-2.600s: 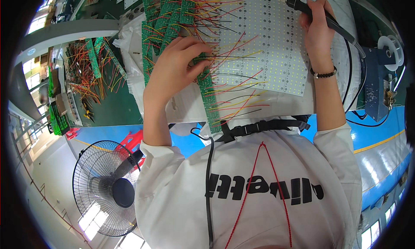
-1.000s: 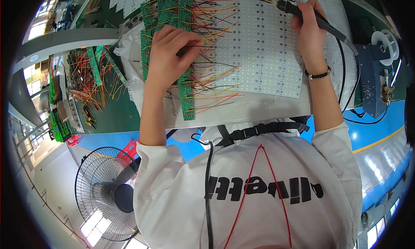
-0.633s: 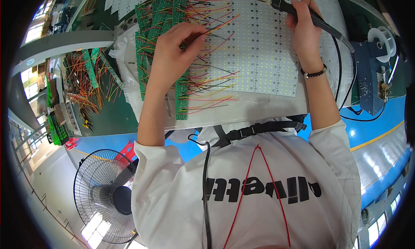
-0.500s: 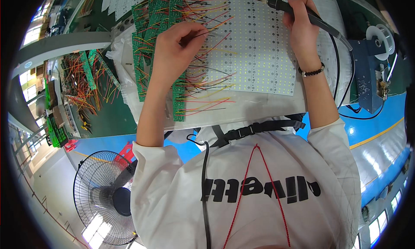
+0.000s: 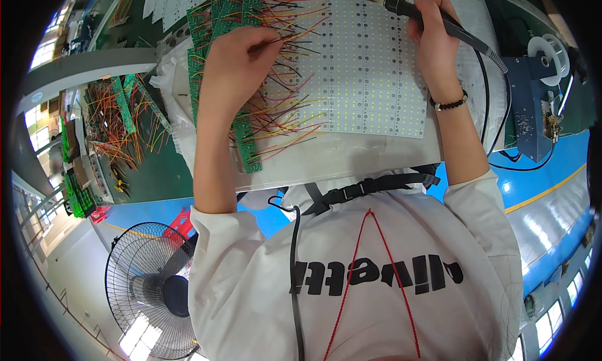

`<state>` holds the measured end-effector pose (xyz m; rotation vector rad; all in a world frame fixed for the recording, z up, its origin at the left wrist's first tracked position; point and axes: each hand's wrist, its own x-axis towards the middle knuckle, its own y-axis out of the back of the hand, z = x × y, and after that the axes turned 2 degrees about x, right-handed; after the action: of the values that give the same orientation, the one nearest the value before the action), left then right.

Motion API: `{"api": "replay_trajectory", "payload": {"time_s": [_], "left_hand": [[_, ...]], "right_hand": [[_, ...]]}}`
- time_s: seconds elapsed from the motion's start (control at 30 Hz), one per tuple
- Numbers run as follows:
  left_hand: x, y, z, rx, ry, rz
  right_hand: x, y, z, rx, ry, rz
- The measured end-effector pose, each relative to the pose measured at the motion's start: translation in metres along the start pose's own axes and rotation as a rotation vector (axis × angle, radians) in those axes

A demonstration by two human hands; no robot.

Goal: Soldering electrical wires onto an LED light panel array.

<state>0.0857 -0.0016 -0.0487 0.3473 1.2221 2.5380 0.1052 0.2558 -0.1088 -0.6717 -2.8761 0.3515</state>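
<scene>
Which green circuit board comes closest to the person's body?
The strip right of the left forearm; its lower end reaches nearest the worktop's front edge, while other boards stop farther back.

Green bench top (image 5: 157,174) carries a wht plastic-covered slab (image 5: 376,155); on slab's L side, overlapping green PCBs (image 5: 246,141) w/ red, yel & blk wires (image 5: 258,107) fanning R over a wht dotted sheet (image 5: 389,104). Directly on green, L: tangled pile of wired PCBs (image 5: 125,110), small yel/blk item (image 5: 119,185) nr front edge, more pale sheets (image 5: 179,3) at far side. R end: blue unit (image 5: 528,113) w/ wht spool (image 5: 537,46).
</scene>
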Motion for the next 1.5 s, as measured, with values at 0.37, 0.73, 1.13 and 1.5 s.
{"api": "replay_trajectory", "payload": {"time_s": [0.37, 0.73, 1.13, 1.5], "left_hand": [[-0.005, -0.016, -0.006, -0.077, -0.196, 0.101], [-0.01, -0.023, -0.006, -0.036, -0.243, 0.174], [0.013, -0.029, 0.006, -0.032, -0.213, 0.144], [0.011, -0.049, -0.008, 0.225, -0.312, 0.25]], "right_hand": [[-0.001, -0.002, -0.004, 0.003, -0.013, 0.011], [-0.003, -0.004, -0.007, -0.079, -0.006, 0.018], [-0.003, -0.003, -0.005, -0.014, 0.003, -0.006], [-0.006, -0.004, -0.016, 0.035, -0.06, -0.104]]}}
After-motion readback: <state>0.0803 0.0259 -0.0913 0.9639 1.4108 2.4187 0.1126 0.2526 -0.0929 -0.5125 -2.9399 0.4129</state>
